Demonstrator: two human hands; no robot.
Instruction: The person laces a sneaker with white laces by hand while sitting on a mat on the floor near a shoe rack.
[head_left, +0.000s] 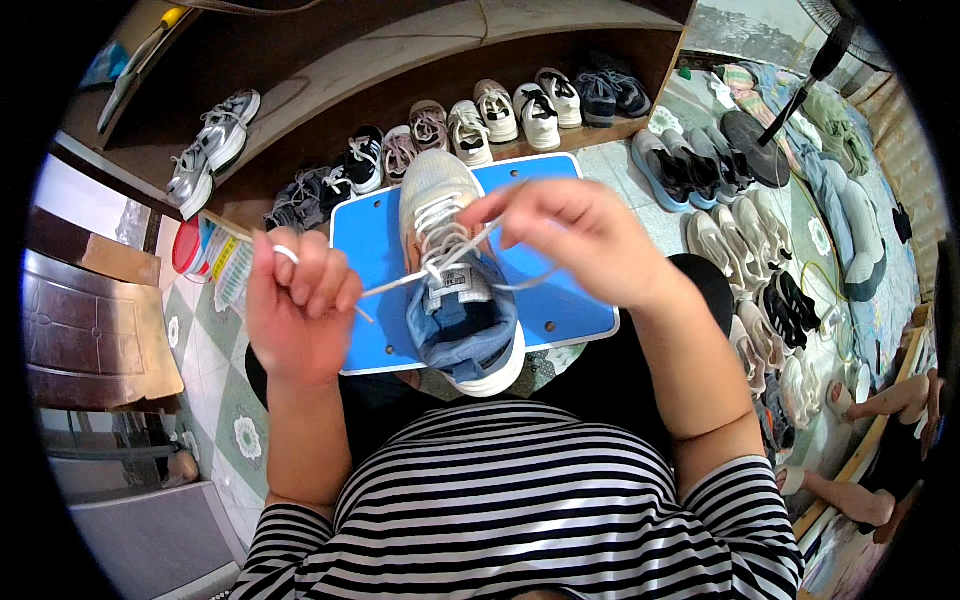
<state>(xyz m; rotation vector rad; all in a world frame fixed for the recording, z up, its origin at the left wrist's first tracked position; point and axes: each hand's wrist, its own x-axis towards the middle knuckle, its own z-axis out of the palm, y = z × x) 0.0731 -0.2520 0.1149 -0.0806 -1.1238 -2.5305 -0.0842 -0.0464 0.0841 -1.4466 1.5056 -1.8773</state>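
Note:
A light sneaker [440,200] with a blue lining lies on a small blue board [375,240] in front of me, its heel towards me. White shoelaces [400,283] run through its eyelets and cross over the tongue. My left hand [303,310] is closed on one lace end, drawn taut to the left of the shoe. A white band, perhaps lace, crosses one of its fingers. Above the tongue, my right hand [580,240] pinches a lace between slightly blurred fingertips. A loose lace loop hangs beneath that hand, right of the shoe opening.
Behind the board, a low shelf [570,143] holds a row of shoes, with silver sneakers [215,145] at its left. More pairs [735,235] stand on the tiled floor at right, near a black fan [757,148]. Another person's legs [840,495] show at lower right. A red tub [188,248] sits left.

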